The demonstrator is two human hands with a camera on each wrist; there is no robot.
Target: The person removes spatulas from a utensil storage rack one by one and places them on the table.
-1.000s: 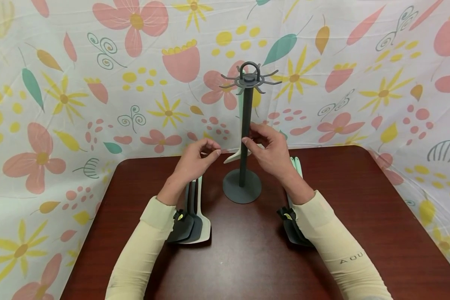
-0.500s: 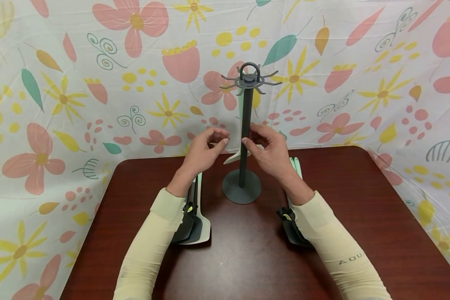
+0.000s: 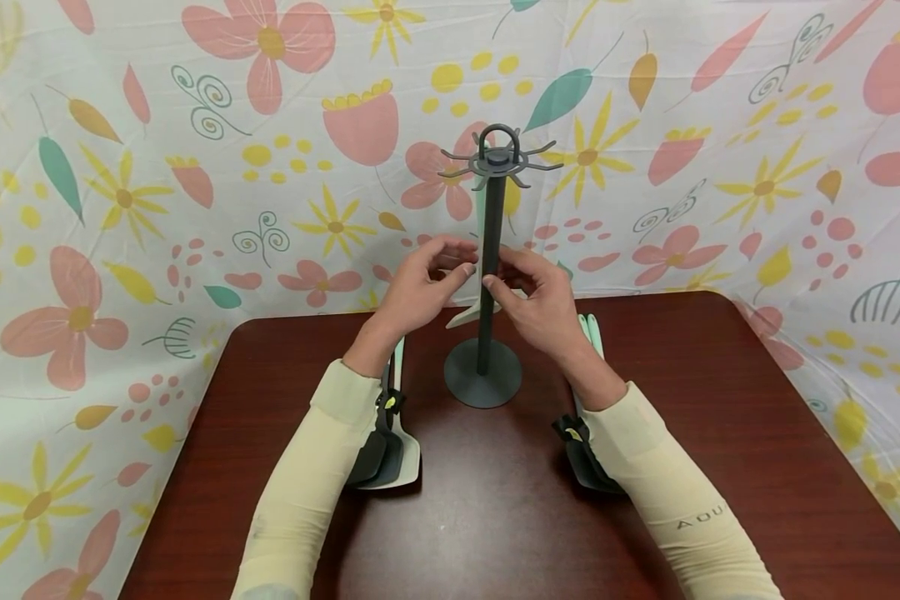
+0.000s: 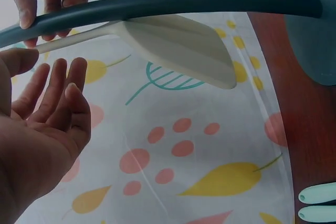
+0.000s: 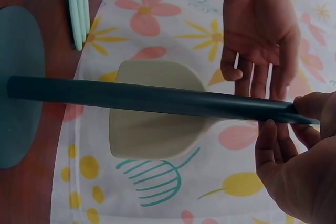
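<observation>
A dark grey utensil stand (image 3: pixel 492 225) with a round base and a ring of hooks stands near the table's back. Behind its pole hangs a turner (image 4: pixel 173 45) with a beige blade and mint handle; the pole hides part of it. My right hand (image 3: pixel 536 296) pinches the pole at mid-height, thumb in front and fingers partly hidden behind. Left of the pole is my left hand (image 3: pixel 423 283), its fingers loosely bent and holding nothing. In the left wrist view its thumb overlaps the turner's thin handle; whether they touch I cannot tell.
Several turners (image 3: pixel 401 458) lie on the table (image 3: pixel 480 517) at left, partly under my left forearm. More utensils (image 3: pixel 588 467) lie at right, partly hidden by my right forearm. A flower-patterned cloth (image 3: pixel 255 150) hangs behind the table.
My left hand has moved right and slightly up, from beside the stand to close by the pole and turner handle. My right hand has stayed on the pole.
</observation>
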